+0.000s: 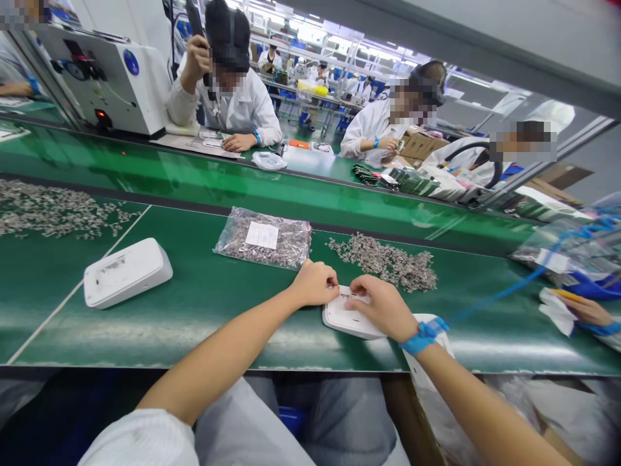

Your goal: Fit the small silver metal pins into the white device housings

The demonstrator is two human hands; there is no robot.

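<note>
A white plastic housing (356,323) lies on the green work surface in front of me, both hands at its far side. My left hand (316,283) is closed in a pinch at the housing's far left corner; whatever its fingertips hold is too small to make out. Over the recessed face bends my right hand (381,305), its thumb and forefinger apart, with small metal bits showing between them. Just beyond is a pile of small metal parts (388,259). A clear bag of similar parts (264,239) with a white label lies past my left hand.
Another white housing (129,272) sits at the left, and part of one (439,333) shows beneath my right forearm. More metal parts (48,210) spread far left. A blue cord (509,285) runs from my wristband. At right, a co-worker's hand (589,312) reaches in.
</note>
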